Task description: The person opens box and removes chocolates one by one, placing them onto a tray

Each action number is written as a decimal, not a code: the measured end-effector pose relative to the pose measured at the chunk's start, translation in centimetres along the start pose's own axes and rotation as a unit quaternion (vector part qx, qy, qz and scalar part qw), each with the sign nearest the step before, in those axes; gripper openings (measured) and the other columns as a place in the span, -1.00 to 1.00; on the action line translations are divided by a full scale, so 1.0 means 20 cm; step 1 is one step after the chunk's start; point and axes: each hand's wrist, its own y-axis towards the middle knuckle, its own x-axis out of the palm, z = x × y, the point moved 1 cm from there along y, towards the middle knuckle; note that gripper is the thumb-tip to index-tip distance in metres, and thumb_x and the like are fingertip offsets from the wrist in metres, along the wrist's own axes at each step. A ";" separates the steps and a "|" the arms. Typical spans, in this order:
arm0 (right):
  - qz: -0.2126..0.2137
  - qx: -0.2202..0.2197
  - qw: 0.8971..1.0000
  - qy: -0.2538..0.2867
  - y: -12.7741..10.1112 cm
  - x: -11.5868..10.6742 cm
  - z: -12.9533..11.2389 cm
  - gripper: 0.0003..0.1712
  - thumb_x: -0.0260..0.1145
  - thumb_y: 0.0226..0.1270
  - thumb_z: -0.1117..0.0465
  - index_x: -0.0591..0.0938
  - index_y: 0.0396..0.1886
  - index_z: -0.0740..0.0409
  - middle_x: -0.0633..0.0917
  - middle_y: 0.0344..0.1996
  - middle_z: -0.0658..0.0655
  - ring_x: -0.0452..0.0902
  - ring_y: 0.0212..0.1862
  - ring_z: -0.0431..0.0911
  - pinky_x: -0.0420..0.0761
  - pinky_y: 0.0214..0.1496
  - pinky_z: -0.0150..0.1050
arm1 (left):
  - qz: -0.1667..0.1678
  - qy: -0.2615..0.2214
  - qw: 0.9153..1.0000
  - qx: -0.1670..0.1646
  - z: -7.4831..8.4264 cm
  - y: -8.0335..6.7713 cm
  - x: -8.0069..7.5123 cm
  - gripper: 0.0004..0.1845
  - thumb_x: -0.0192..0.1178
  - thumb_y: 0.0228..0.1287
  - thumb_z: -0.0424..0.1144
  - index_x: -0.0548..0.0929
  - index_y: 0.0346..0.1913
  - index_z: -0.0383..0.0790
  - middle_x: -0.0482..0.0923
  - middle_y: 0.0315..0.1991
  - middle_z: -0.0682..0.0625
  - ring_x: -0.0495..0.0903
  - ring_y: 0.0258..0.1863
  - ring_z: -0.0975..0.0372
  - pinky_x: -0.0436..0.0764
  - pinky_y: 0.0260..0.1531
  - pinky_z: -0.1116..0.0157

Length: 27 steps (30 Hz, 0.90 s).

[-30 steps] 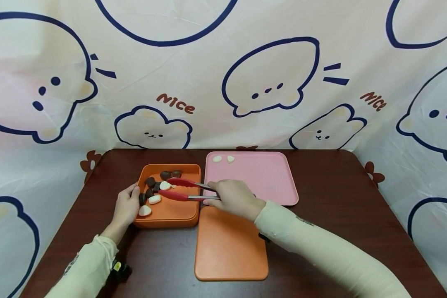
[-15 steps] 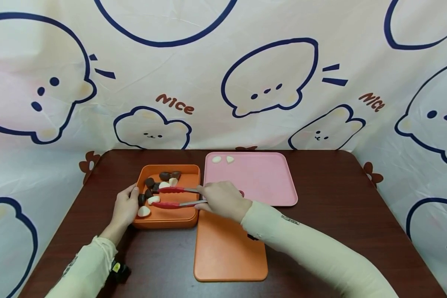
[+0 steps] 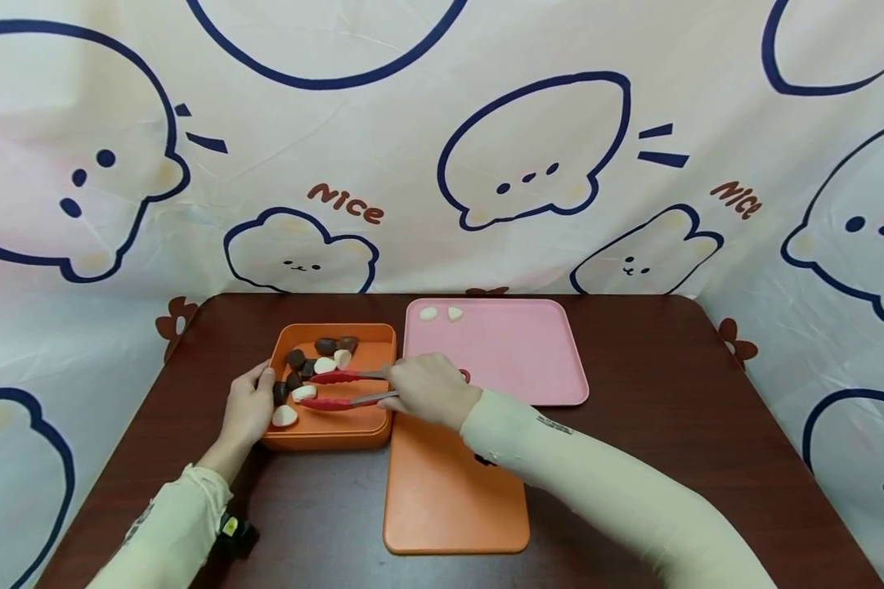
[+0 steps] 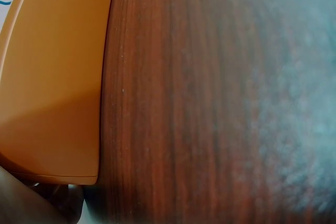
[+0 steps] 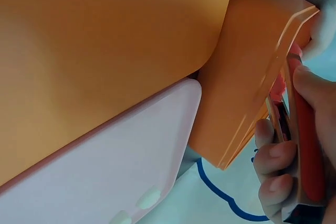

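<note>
Currently the pick step is in hand: right hand (image 3: 430,391) clamps its grip round the metal handles of red tongs (image 3: 336,389), fingers curled, tips reaching into the orange box (image 3: 371,428) on the counter (image 3: 670,442). Tong tips sit apart, straddling a white piece (image 3: 304,393) near the box's left side; can't tell if they touch it yet. Left hand (image 3: 249,409) rests against the box's left wall, fingers laid along the rim, steadying it; grip reads as loose, not curled round anything. Left wrist view shows only the box's outer wall (image 4: 52,77) and bare wood, no fingers clear.

Box holds a mix of dark brown pieces (image 3: 296,358) and white ones, another white piece (image 3: 286,417) at the near left corner. Pink tray (image 3: 530,384) sits just right of the box, two white pieces (image 3: 442,314) at its far left corner. Orange lid (image 3: 452,507) lies flat in front of the tray, touching the box's corner.

Judgement: sorting whites onto the pink tray, early on, most pieces still in the box. Next move calls for squeezing the tongs firmly on the white piece without nudging the dark one beside it, then a level lift over the box wall.
</note>
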 end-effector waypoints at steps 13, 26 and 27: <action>-0.014 -0.003 1.000 0.010 0.02 0.01 -0.02 -0.65 0.30 0.40 -0.23 0.74 -0.22 -0.09 0.75 -0.42 -0.15 0.60 -0.43 -0.24 0.66 -0.41 -0.27 | -0.003 0.001 1.000 -0.006 0.00 0.00 0.00 -0.38 -0.41 0.68 -0.05 0.09 0.59 -0.33 0.06 0.59 -0.31 -0.01 0.61 -0.14 0.04 0.56 -0.18; -0.012 0.007 1.000 0.027 -0.01 0.02 0.02 -0.63 0.30 0.39 -0.25 0.74 -0.25 -0.09 0.70 -0.48 -0.14 0.49 -0.49 -0.24 0.59 -0.47 -0.31 | -0.008 0.002 1.000 -0.008 0.00 0.00 0.00 -0.38 -0.42 0.68 -0.04 0.06 0.60 -0.33 0.03 0.60 -0.30 -0.03 0.61 -0.15 0.03 0.56 -0.18; -0.011 0.007 1.000 0.027 -0.02 0.02 0.02 -0.63 0.29 0.39 -0.25 0.74 -0.24 -0.10 0.70 -0.48 -0.14 0.49 -0.49 -0.24 0.59 -0.47 -0.32 | -0.007 0.002 1.000 -0.007 0.00 0.00 0.00 -0.38 -0.42 0.68 -0.04 0.07 0.60 -0.33 0.03 0.60 -0.31 -0.02 0.61 -0.15 0.04 0.56 -0.18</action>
